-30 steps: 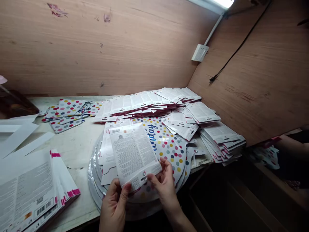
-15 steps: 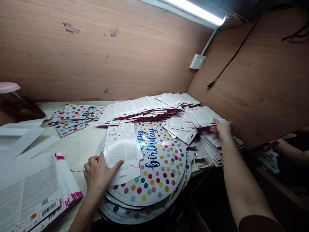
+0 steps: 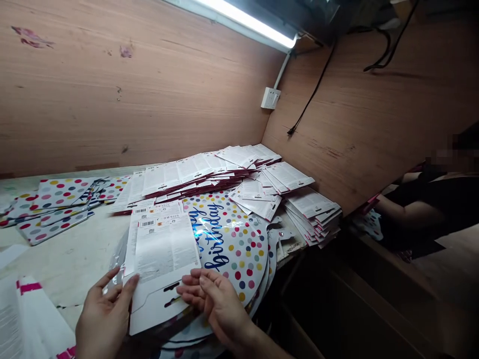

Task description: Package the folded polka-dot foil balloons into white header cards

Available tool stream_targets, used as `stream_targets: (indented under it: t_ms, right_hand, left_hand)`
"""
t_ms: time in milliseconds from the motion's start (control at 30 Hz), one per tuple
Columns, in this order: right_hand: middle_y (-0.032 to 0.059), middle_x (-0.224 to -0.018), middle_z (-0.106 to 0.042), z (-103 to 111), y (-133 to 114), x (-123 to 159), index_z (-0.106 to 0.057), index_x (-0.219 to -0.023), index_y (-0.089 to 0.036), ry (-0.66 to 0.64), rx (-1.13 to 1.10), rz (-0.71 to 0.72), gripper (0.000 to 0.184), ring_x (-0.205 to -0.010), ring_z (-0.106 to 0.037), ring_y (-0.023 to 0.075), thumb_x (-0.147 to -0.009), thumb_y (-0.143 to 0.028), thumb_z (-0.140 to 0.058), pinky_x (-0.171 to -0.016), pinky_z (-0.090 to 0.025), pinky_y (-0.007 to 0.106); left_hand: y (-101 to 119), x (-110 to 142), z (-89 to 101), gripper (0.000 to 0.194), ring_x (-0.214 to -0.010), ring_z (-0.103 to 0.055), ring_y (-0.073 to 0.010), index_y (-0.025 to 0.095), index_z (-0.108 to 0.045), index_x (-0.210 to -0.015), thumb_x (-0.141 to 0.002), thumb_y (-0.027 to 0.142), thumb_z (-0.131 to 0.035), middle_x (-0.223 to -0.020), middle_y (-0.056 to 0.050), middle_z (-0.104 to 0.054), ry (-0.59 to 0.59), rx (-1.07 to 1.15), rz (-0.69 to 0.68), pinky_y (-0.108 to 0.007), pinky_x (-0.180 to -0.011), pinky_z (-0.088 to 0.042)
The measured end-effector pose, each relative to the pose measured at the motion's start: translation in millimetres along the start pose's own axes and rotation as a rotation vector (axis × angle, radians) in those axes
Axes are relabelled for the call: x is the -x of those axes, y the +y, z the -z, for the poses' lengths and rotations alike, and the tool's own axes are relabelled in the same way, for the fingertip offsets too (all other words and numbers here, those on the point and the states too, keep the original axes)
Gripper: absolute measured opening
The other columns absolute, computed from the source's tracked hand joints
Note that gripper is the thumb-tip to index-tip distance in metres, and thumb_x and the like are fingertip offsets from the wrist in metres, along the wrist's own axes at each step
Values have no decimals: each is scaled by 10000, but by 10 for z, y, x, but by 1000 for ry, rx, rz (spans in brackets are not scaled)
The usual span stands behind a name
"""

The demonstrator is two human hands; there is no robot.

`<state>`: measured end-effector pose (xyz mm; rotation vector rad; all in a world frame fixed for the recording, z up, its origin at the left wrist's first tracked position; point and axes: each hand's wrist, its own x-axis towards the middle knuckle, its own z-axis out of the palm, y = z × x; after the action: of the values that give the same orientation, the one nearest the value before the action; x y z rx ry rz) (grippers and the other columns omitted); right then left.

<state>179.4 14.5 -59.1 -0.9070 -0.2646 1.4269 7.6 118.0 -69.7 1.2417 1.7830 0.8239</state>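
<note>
A stack of round foil balloons (image 3: 239, 244) with coloured dots and blue "birthday" lettering lies at the table's front edge. On its left half rest white printed header cards (image 3: 160, 249) with barcodes and hang slots. My left hand (image 3: 103, 314) touches the cards' lower left edge, fingers spread. My right hand (image 3: 213, 296) lies flat on the cards' lower right edge and the balloon, fingers stretched out. Neither hand grips anything.
Fanned rows of white cards (image 3: 209, 167) and further stacks (image 3: 312, 212) fill the back and right of the table. Dotted packs (image 3: 56, 197) lie at the left, printed sheets (image 3: 22, 319) at the near left. Wooden walls enclose the corner. Another person (image 3: 422, 209) sits at the right.
My right hand has come back from the card stacks at the right to the front of the balloon stack. My left hand has shifted to the cards' lower left edge. The view has turned right.
</note>
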Motion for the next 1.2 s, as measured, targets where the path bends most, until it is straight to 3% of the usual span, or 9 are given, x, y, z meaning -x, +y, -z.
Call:
stream_targets:
  t_ms: [100,233,333,433,567,733,933,1033,1200]
  right_hand:
    - [129,-931,-723,-59,68,-71,-623,-876,-123,86,-303,-65,417,-924,-712,236,-606,-335,-858,-935,-498,345]
    - [143,-874,-713,-110,-48,-139,-623,-791,-107,106,-388,-187,247,-769,-698,189,-637,-220,-780,-802,-519,290]
    - [111,-824,-695,-108,-105,-95,-628,-837,-96,108,-381,-174,277,-677,-664,167,-640,-234,-765,-708,-506,285]
    - [82,-823,-688,-44,-116,-25,-613,-932,-107,147,-285,-92,387,-691,-657,176,-641,-301,-780,-695,-478,296]
    - [63,-881,-682,45,-77,33,-608,-984,-115,133,-119,-82,443,-755,-642,149,-614,-289,-779,-732,-434,264]
    - [74,-969,-663,120,-36,162,-626,-984,-126,139,-54,-41,408,-883,-629,173,-644,-308,-762,-872,-429,308]
    - [75,-1058,-634,237,-40,289,-628,-1029,-145,107,-4,-36,417,-997,-616,191,-675,-312,-773,-944,-416,324]
    - [73,-1044,-643,279,-31,265,-633,-1023,-150,79,15,-27,429,-1004,-629,198,-666,-323,-796,-928,-430,318]
    - [91,-1074,-671,344,10,244,-641,-1035,-149,75,-21,-39,461,-1054,-643,224,-662,-349,-823,-981,-428,344]
  left_hand:
    - [-37,178,-115,570,-701,-669,-225,286,-520,-1235,-709,437,-681,-686,21,-643,-98,389,90,-291,-591,-542]
    - [-46,339,-199,691,-741,-674,-263,286,-479,-1279,-658,493,-699,-768,-13,-653,-215,433,90,-357,-629,-567]
    - [-54,415,-216,721,-897,-662,-337,248,-428,-1372,-748,585,-559,-1003,-107,-650,-44,110,-101,-518,-815,-539]
    - [-48,444,-277,653,-1168,-511,-434,189,-586,-1261,-826,634,-388,-1279,-177,-528,213,-425,-386,-600,-1003,-390]
    - [65,395,-423,848,-1120,-487,-464,57,-536,-1297,-758,701,-423,-1201,-239,-527,197,-804,-408,-540,-937,-429]
    - [234,275,-443,659,-1067,-567,-382,105,-577,-1165,-769,626,-503,-1090,-176,-620,-89,-836,-210,-437,-912,-444]
    - [352,405,-520,899,-1083,-547,-430,-12,-438,-1311,-758,691,-527,-1201,-284,-511,161,-916,-309,-430,-874,-446]
    - [420,376,-572,807,-1069,-565,-430,1,-496,-1234,-759,649,-577,-1133,-266,-572,41,-896,-251,-445,-856,-452]
    - [408,227,-514,398,-1040,-611,-348,136,-617,-1059,-841,466,-576,-1058,-143,-646,-120,-772,-209,-399,-847,-459]
